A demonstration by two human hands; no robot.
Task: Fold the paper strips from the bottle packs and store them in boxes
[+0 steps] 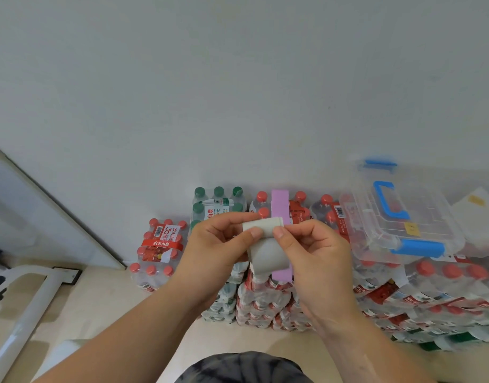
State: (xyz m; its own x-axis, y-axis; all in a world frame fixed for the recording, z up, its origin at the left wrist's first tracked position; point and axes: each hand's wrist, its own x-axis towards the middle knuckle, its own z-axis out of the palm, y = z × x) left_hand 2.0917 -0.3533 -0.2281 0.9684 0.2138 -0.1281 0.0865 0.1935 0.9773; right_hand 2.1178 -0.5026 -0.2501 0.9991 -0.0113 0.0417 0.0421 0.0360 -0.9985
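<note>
A grey paper strip (267, 251) is held up in front of me, its top end folded over into a small flat roll. My left hand (218, 244) pinches the left side of the fold with thumb on top. My right hand (312, 250) pinches the right side, thumb against the fold. The strip's loose end hangs down between both hands. Behind it a purple paper strip (280, 205) lies lengthwise over a red-capped bottle pack (265, 288). A clear plastic box (398, 214) with blue handle and latches rests on the packs at the right, lid shut.
Shrink-wrapped bottle packs are stacked along the white wall: a green-capped pack (218, 201), a low red-capped pack (157, 250) on the floor at left, and several more (445, 294) under the box. A white frame (25, 308) stands at left on the beige floor.
</note>
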